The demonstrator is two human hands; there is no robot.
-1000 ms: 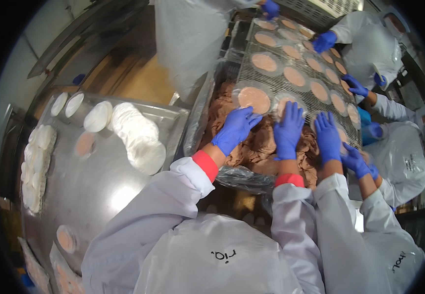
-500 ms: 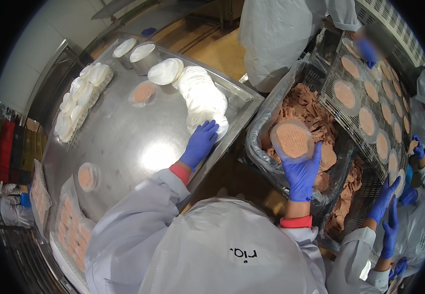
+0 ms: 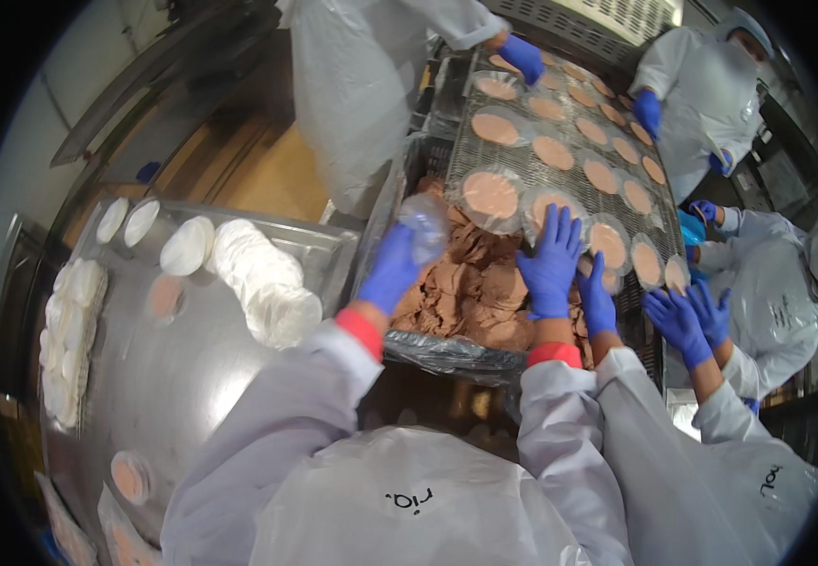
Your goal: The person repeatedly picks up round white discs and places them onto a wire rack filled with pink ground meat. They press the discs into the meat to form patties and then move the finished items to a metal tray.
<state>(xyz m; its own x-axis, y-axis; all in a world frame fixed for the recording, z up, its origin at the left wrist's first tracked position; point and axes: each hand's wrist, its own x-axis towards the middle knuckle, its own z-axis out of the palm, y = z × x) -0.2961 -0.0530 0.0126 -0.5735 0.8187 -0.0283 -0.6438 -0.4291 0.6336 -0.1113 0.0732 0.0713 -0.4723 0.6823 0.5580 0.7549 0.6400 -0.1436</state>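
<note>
My left hand [image 3: 393, 271], in a blue glove, is closed on the edge of a thin clear round film sheet [image 3: 426, 226] over the near left part of a lined bin [image 3: 409, 347]. Brown meat mix [image 3: 456, 288] heaps up in that bin. At the near end of a wire mesh belt [image 3: 522, 177], my right hand [image 3: 550, 274] lies with fingers stretched out on a pink round patty [image 3: 550, 205] on clear film. Its fingers partly cover the patty. Beside it, a patty [image 3: 490, 194] on film lies on the belt.
A co-worker's gloved hand [image 3: 597, 297] is close by my right hand, and another person's hands [image 3: 677, 321] are further right. Across the belt a hand [image 3: 524, 59] reaches over patties. On my left, a steel table [image 3: 173, 377] bears overlapping white discs [image 3: 258, 274].
My view has turned to the right. My right hand has moved the patty on film from over the bin onto the belt. My left hand has left the white discs and now holds a film sheet.
</note>
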